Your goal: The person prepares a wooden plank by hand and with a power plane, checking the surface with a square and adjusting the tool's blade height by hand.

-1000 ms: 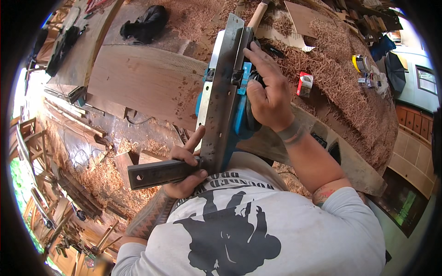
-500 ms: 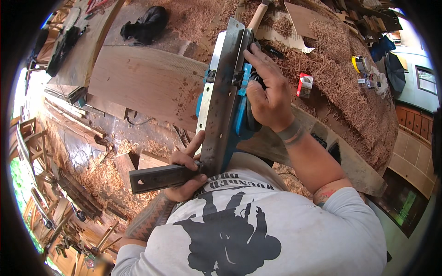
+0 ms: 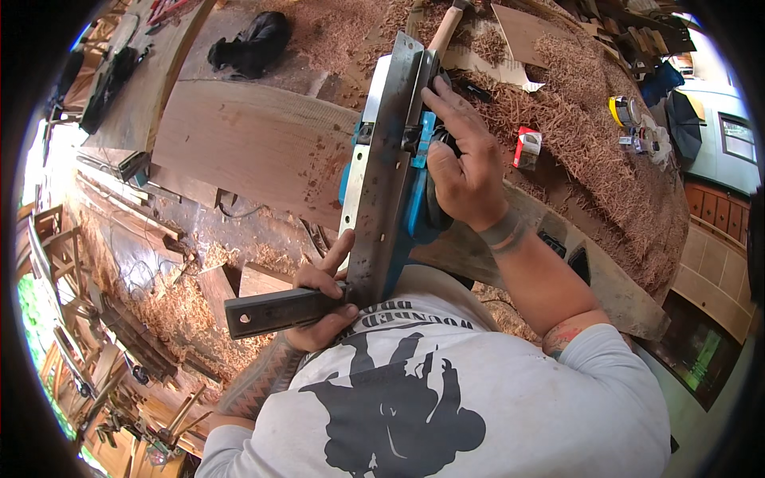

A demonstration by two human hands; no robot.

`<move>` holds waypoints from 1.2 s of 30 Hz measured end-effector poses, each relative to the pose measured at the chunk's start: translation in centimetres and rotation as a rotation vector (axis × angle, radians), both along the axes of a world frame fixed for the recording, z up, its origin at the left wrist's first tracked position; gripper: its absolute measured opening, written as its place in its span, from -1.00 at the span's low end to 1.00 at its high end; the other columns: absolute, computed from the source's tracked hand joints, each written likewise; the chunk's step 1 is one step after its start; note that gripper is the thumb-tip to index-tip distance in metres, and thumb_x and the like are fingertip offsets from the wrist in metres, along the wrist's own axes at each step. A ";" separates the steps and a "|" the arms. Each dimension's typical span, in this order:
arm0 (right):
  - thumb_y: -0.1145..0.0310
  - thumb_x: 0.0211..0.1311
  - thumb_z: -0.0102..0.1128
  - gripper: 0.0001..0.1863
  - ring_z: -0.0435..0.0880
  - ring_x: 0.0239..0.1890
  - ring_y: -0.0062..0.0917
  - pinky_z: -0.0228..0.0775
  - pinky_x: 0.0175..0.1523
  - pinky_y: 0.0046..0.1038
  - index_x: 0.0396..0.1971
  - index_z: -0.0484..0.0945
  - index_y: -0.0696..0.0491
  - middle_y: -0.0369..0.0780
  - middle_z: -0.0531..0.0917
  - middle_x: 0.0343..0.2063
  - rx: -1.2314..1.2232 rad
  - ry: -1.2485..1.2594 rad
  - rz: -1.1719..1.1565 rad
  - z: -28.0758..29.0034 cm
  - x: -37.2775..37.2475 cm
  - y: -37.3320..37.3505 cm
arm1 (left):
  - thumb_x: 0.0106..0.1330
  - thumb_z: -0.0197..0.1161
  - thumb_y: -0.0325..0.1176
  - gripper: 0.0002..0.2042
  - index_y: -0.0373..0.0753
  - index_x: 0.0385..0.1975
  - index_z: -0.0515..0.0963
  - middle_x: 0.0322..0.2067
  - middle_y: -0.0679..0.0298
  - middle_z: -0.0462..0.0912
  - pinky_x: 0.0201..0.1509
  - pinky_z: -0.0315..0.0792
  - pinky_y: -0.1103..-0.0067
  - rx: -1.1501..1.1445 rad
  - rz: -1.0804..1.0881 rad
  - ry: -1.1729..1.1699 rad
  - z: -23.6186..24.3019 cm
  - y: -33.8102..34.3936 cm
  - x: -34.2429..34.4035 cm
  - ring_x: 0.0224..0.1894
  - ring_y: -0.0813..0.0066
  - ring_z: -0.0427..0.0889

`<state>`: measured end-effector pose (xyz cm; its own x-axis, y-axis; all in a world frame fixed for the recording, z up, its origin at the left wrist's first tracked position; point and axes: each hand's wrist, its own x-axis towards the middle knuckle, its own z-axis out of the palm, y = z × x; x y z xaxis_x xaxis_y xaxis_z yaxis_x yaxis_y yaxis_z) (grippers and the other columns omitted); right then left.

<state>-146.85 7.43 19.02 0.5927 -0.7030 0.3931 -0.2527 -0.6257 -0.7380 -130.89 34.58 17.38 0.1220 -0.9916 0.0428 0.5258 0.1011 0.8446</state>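
A blue power planer (image 3: 418, 211) lies before my body with its flat metal sole facing up. Along that sole rests the long, worn steel blade of a try square (image 3: 384, 151), its dark stock pointing left near my shirt. My left hand (image 3: 319, 280) is closed round the stock near the corner, the index finger stretched up toward the sole. My right hand (image 3: 472, 171) grips the planer's right side, thumb bent against the blue body and fingers reaching up along its edge. The fingertips near the far end partly hide the planer's side.
A wide brown board (image 3: 247, 139) lies left of the planer, and a plank (image 3: 613, 291) runs under my right arm. Reddish wood shavings (image 3: 606, 187) are heaped at right around a red-and-white box (image 3: 527, 148). A wooden-handled tool (image 3: 446, 30) lies beyond the planer.
The free end of the square's stock has dipped very slightly. Both hands keep nearly the same hold, and the planer stays in place.
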 end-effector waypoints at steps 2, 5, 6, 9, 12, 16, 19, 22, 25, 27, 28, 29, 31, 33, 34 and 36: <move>0.36 0.23 0.13 -0.39 0.49 0.44 0.10 0.24 0.58 -0.10 0.28 0.59 0.32 0.26 0.55 0.32 -0.002 0.000 -0.002 0.0 0.0 0.0 | 0.25 0.27 -0.78 -0.57 -0.12 -0.04 0.33 0.63 -0.37 -0.08 0.66 0.10 -0.04 0.010 -0.005 0.005 0.0 0.1 0.0 0.71 -0.24 -0.19; 0.36 0.23 0.13 -0.39 0.49 0.44 0.10 0.24 0.57 -0.10 0.27 0.59 0.32 0.26 0.55 0.32 0.001 -0.003 -0.003 0.1 0.0 0.1 | 0.25 0.27 -0.78 -0.57 -0.12 -0.05 0.33 0.62 -0.37 -0.09 0.66 0.09 -0.04 0.018 0.001 0.035 -0.3 0.2 -0.2 0.71 -0.25 -0.18; 0.36 0.23 0.13 -0.39 0.49 0.44 0.10 0.24 0.58 -0.10 0.27 0.59 0.32 0.26 0.55 0.32 0.002 -0.006 -0.004 0.1 0.0 0.1 | 0.25 0.27 -0.78 -0.57 -0.12 -0.06 0.33 0.62 -0.38 -0.09 0.66 0.09 -0.04 0.008 0.005 0.005 -0.4 0.2 -0.2 0.71 -0.26 -0.19; 0.36 0.23 0.13 -0.38 0.48 0.44 0.11 0.23 0.58 -0.09 0.27 0.58 0.33 0.27 0.54 0.33 0.006 -0.004 -0.001 0.1 0.0 0.1 | 0.25 0.27 -0.78 -0.58 -0.12 -0.06 0.33 0.62 -0.38 -0.08 0.66 0.10 -0.05 0.000 0.008 -0.025 -0.3 0.2 -0.1 0.71 -0.27 -0.19; 0.36 0.22 0.13 -0.38 0.47 0.45 0.12 0.22 0.58 -0.09 0.27 0.58 0.33 0.28 0.54 0.33 0.016 -0.005 0.003 0.1 -0.1 0.0 | 0.25 0.27 -0.78 -0.58 -0.12 -0.07 0.34 0.62 -0.39 -0.08 0.66 0.11 -0.05 0.004 0.003 -0.038 0.1 0.0 0.0 0.70 -0.29 -0.18; 0.38 0.22 0.13 -0.38 0.47 0.46 0.12 0.21 0.58 -0.09 0.27 0.58 0.34 0.29 0.54 0.33 0.016 -0.008 0.014 0.4 -0.1 0.1 | 0.24 0.28 -0.78 -0.58 -0.12 -0.07 0.34 0.62 -0.38 -0.08 0.65 0.15 -0.03 0.028 0.005 -0.004 0.0 0.3 -0.1 0.69 -0.29 -0.12; 0.38 0.22 0.13 -0.39 0.47 0.45 0.11 0.22 0.58 -0.10 0.27 0.58 0.34 0.28 0.54 0.32 0.003 -0.010 0.012 0.3 0.0 0.1 | 0.24 0.27 -0.78 -0.58 -0.12 -0.07 0.34 0.63 -0.36 -0.08 0.65 0.16 -0.01 0.023 0.006 0.007 0.1 0.2 -0.2 0.69 -0.29 -0.09; 0.38 0.23 0.14 -0.39 0.48 0.45 0.11 0.22 0.58 -0.10 0.27 0.58 0.33 0.28 0.55 0.31 -0.005 -0.020 0.005 0.1 0.0 0.1 | 0.25 0.26 -0.79 -0.59 -0.12 -0.07 0.33 0.63 -0.34 -0.08 0.66 0.14 0.01 0.027 -0.002 -0.034 0.3 0.1 0.0 0.69 -0.27 -0.08; 0.38 0.24 0.14 -0.40 0.49 0.44 0.11 0.23 0.57 -0.10 0.27 0.58 0.33 0.27 0.56 0.31 0.000 -0.026 0.002 0.2 0.0 0.2 | 0.25 0.25 -0.79 -0.58 -0.12 -0.07 0.33 0.63 -0.34 -0.08 0.67 0.13 0.02 0.008 -0.006 -0.040 -0.1 0.2 0.0 0.70 -0.25 -0.09; 0.37 0.24 0.14 -0.40 0.49 0.44 0.11 0.24 0.57 -0.10 0.27 0.59 0.33 0.27 0.56 0.31 -0.001 -0.026 -0.001 0.2 0.0 0.2 | 0.25 0.26 -0.79 -0.58 -0.12 -0.07 0.33 0.63 -0.34 -0.08 0.67 0.12 0.02 0.005 0.000 -0.019 -0.3 0.3 -0.1 0.70 -0.25 -0.10; 0.37 0.25 0.13 -0.41 0.49 0.44 0.11 0.24 0.57 -0.10 0.26 0.59 0.33 0.27 0.56 0.30 -0.001 -0.025 -0.004 0.2 0.1 0.2 | 0.25 0.26 -0.78 -0.58 -0.12 -0.07 0.33 0.63 -0.35 -0.09 0.67 0.11 0.03 0.001 0.005 0.002 -0.4 0.3 -0.2 0.70 -0.24 -0.12; 0.37 0.25 0.13 -0.41 0.49 0.44 0.11 0.24 0.57 -0.10 0.26 0.59 0.33 0.27 0.56 0.30 0.000 -0.025 -0.005 0.2 0.1 0.2 | 0.25 0.26 -0.78 -0.58 -0.12 -0.07 0.33 0.63 -0.35 -0.09 0.67 0.11 0.03 0.002 0.005 0.003 -0.4 0.4 -0.2 0.70 -0.24 -0.12; 0.37 0.26 0.14 -0.41 0.49 0.43 0.11 0.26 0.56 -0.10 0.26 0.59 0.33 0.27 0.57 0.30 -0.013 -0.011 -0.006 0.3 0.1 0.2 | 0.24 0.26 -0.78 -0.58 -0.12 -0.07 0.32 0.63 -0.37 -0.09 0.68 0.09 0.03 0.018 0.010 -0.016 -0.3 0.4 -0.2 0.71 -0.24 -0.15; 0.37 0.26 0.14 -0.42 0.50 0.43 0.11 0.26 0.56 -0.10 0.26 0.59 0.33 0.27 0.57 0.30 -0.020 -0.022 -0.002 0.0 0.0 0.1 | 0.23 0.25 -0.78 -0.58 -0.12 -0.08 0.32 0.63 -0.37 -0.09 0.68 0.08 0.02 0.036 0.007 -0.005 -0.3 0.6 -0.2 0.71 -0.24 -0.15; 0.37 0.26 0.14 -0.42 0.50 0.43 0.11 0.26 0.56 -0.10 0.26 0.59 0.33 0.27 0.57 0.30 -0.028 -0.033 0.003 -0.2 0.0 0.1 | 0.23 0.25 -0.78 -0.58 -0.12 -0.08 0.32 0.62 -0.38 -0.09 0.69 0.06 0.02 0.054 0.004 0.005 -0.2 0.6 -0.1 0.71 -0.25 -0.16; 0.37 0.26 0.14 -0.42 0.51 0.43 0.11 0.27 0.55 -0.10 0.26 0.59 0.32 0.26 0.57 0.30 -0.033 -0.029 -0.002 -0.2 0.0 0.1 | 0.23 0.24 -0.78 -0.58 -0.11 -0.08 0.32 0.62 -0.38 -0.08 0.69 0.06 0.02 0.046 0.002 -0.013 0.0 0.5 -0.1 0.71 -0.25 -0.16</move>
<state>-146.88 7.50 18.83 0.5788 -0.6908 0.4334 -0.2327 -0.6493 -0.7240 -130.96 35.04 17.38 0.1241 -0.9923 -0.0016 0.5145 0.0630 0.8551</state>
